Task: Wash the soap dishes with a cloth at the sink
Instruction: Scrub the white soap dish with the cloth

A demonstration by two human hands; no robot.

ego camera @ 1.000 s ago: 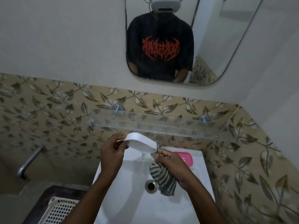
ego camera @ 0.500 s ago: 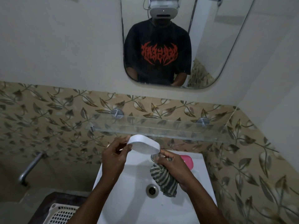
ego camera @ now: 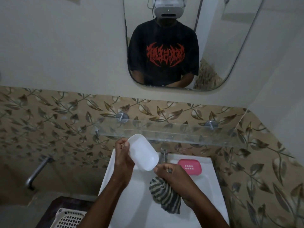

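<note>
Looking down at the sink, we find the white dish held in the air just left of the tap, gripped by the left hand. That hand's fingers curl round the dish's far-left end, so only that end is held. The dish is tilted. Its long axis runs from the held end, up and left of the tap, down to a free end just in front of the tap.

The right hand sits right below that free end, in front of the tap. Its fingers are closed tight round the striped cloth, which hangs in a bunch from under the palm toward the basin. The thumb tip is touching the free end or just short of it; we cannot tell which. The pink dish lies flat on the sink's rim just right of the tap, with neither hand on it.

As we judge it, the coming move turns on this: the cloth hand is the one nearer the dish's free end, and the dish lies up and to the left of it. We would expect a wipe to run along the long axis, from the free end toward the left hand. Whether the face turned to us is the hollow or the underside, we cannot tell.
</note>
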